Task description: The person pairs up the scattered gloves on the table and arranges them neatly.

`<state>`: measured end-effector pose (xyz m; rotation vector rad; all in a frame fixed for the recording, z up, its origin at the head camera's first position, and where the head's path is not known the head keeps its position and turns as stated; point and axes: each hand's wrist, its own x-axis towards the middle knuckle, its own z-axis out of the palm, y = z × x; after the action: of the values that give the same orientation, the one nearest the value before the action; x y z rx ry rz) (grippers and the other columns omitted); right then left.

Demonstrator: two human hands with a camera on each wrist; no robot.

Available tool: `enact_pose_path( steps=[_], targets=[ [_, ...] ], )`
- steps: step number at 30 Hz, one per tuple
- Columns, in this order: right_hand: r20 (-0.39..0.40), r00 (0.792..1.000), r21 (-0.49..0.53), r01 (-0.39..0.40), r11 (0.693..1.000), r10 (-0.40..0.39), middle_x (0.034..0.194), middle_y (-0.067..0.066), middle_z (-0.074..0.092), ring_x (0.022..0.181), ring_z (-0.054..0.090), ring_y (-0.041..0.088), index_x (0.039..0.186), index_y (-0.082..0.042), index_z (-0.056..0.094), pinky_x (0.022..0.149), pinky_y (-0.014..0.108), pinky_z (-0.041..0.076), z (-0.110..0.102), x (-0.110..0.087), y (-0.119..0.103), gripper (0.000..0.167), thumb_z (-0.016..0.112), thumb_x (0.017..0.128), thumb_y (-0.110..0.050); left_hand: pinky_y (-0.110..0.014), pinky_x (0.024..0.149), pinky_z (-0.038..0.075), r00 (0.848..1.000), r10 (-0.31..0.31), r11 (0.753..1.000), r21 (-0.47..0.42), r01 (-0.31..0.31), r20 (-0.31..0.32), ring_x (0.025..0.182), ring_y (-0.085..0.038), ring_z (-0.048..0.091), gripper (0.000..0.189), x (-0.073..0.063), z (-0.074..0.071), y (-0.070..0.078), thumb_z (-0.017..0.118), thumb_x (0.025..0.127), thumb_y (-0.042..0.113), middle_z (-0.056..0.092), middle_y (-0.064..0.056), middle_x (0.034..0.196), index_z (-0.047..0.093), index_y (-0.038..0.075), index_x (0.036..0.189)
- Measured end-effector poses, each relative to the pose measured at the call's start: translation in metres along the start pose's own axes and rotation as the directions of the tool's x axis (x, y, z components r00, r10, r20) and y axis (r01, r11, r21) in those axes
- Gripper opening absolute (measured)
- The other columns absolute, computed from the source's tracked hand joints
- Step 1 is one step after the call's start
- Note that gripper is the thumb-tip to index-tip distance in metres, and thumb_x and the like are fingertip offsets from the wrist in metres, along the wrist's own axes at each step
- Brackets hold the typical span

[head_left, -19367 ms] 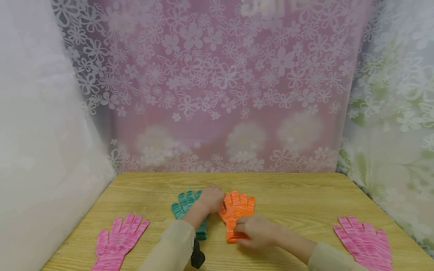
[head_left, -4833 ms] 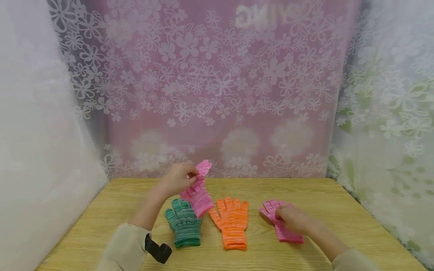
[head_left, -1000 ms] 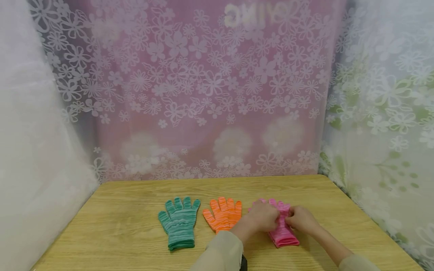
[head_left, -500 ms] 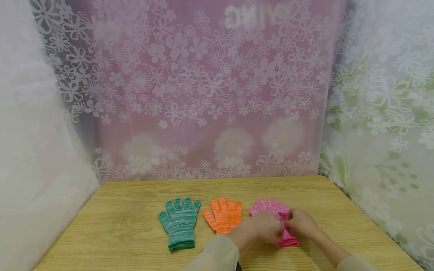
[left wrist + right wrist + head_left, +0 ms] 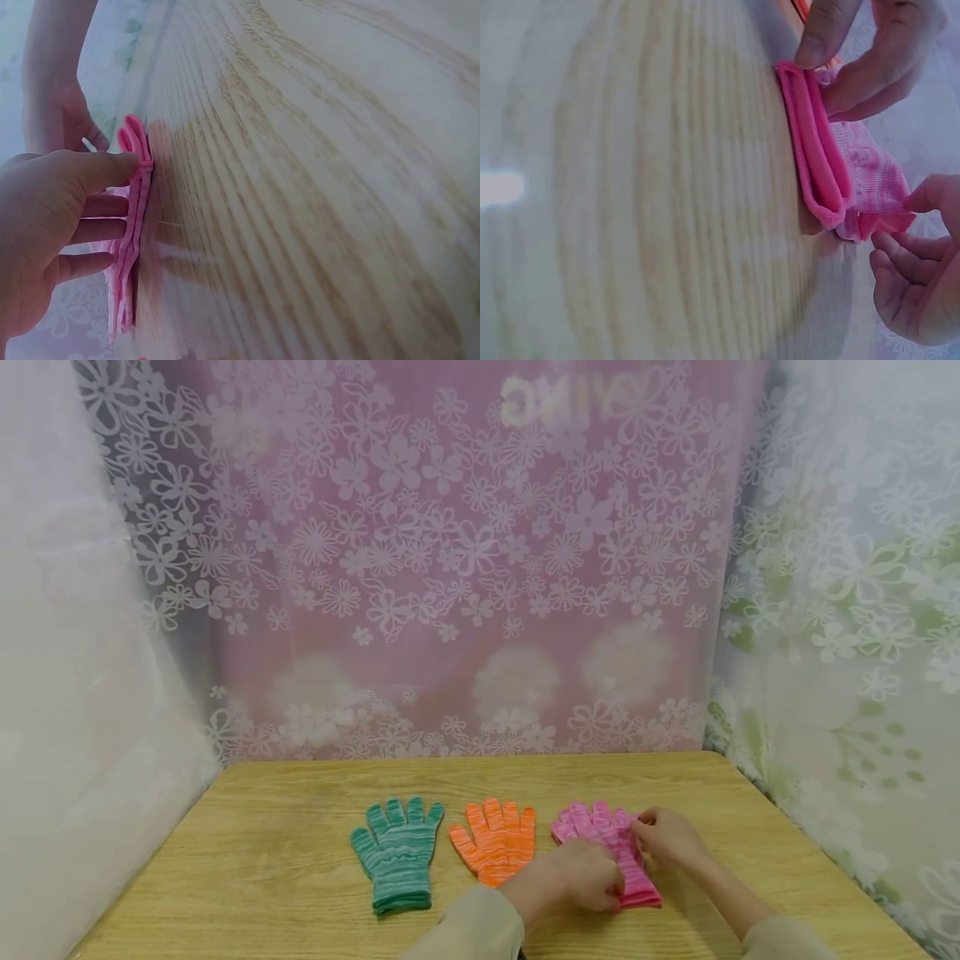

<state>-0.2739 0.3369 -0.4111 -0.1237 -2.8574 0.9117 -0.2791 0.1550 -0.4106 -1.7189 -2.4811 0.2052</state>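
A pair of pink knit gloves (image 5: 618,837) lies stacked on the table, fingers pointing away and cuffs toward me. My left hand (image 5: 588,872) pinches the left edge of the cuff (image 5: 814,142), thumb at the rim and fingers over the top. At the opposite side, my right hand (image 5: 670,837) pinches the gloves' edge near the outer finger; the right wrist view shows a fold of pink knit (image 5: 885,223) between its thumb and fingers. The left wrist view shows the pink layers (image 5: 133,217) from the side, low on the wood.
Left of the pink gloves lie orange gloves (image 5: 495,835), partly behind my left wrist, then green gloves (image 5: 401,856) further left. All point the same way on the wooden table (image 5: 262,877). Flowered curtains (image 5: 480,568) hang behind and at both sides.
The pink gloves, first far apart at both sides, now lie together. In the last second my left hand has slid down to the cuff and my right hand slightly up the edge.
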Motion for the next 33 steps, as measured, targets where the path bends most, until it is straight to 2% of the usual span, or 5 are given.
enact_pose_path(
  steps=[4, 9, 17, 26, 33],
  targets=[
    [-0.025, 1.000, 0.016, -0.005, 1.000, 0.005, 0.073, 0.007, 0.062, 0.065, 0.057, 0.016, 0.093, 0.009, 0.060, 0.057, 0.031, 0.045, -0.004, 0.006, -0.003, 0.029, 0.056, 0.086, -0.019, -0.013, 0.052, 0.035, 1.000, 0.009, 1.000, 0.012, -0.009, -0.008, 0.062, 0.004, 0.044, 0.012, 0.000, 0.002, -0.001, 0.066, 0.083, 0.042, 0.050, 0.018, 0.071, 0.069, 0.031, 0.082],
    [-0.026, 0.998, -0.028, 0.051, 0.998, -0.051, 0.081, 0.013, 0.064, 0.071, 0.059, 0.022, 0.095, 0.011, 0.060, 0.061, 0.034, 0.047, -0.002, 0.013, -0.006, 0.028, 0.060, 0.081, -0.013, -0.015, 0.052, 0.033, 1.000, 0.009, 0.998, 0.055, -0.008, -0.009, 0.059, 0.002, 0.042, 0.015, 0.001, 0.002, -0.001, 0.065, 0.083, 0.043, 0.047, 0.017, 0.067, 0.065, 0.031, 0.077],
    [-0.053, 0.990, -0.096, 0.121, 0.988, -0.127, 0.073, 0.006, 0.060, 0.067, 0.056, 0.019, 0.089, 0.007, 0.061, 0.059, 0.034, 0.045, 0.008, 0.019, -0.003, 0.020, 0.060, 0.071, -0.001, -0.014, 0.054, 0.033, 0.999, 0.033, 0.996, 0.083, -0.031, -0.020, 0.060, 0.001, 0.041, 0.016, 0.000, 0.004, 0.001, 0.065, 0.084, 0.042, 0.045, 0.016, 0.067, 0.063, 0.030, 0.074],
    [-0.129, 0.983, 0.038, 0.133, 0.990, -0.127, 0.080, 0.013, 0.065, 0.076, 0.060, 0.028, 0.093, 0.010, 0.063, 0.066, 0.036, 0.047, 0.008, 0.025, -0.001, 0.017, 0.061, 0.079, -0.001, -0.014, 0.054, 0.033, 1.000, 0.008, 1.000, 0.025, -0.008, 0.013, 0.060, 0.001, 0.040, 0.015, 0.001, 0.005, 0.000, 0.063, 0.086, 0.041, 0.045, 0.015, 0.068, 0.064, 0.029, 0.077],
    [-0.130, 0.981, 0.005, 0.144, 0.990, -0.143, 0.076, 0.013, 0.063, 0.071, 0.059, 0.025, 0.086, 0.009, 0.063, 0.061, 0.035, 0.047, 0.013, 0.034, 0.012, 0.013, 0.062, 0.076, 0.000, -0.013, 0.055, 0.034, 1.000, 0.021, 0.999, 0.049, -0.020, -0.017, 0.061, 0.002, 0.041, 0.015, 0.000, 0.006, 0.000, 0.064, 0.084, 0.042, 0.045, 0.016, 0.068, 0.064, 0.029, 0.077]
  ],
)
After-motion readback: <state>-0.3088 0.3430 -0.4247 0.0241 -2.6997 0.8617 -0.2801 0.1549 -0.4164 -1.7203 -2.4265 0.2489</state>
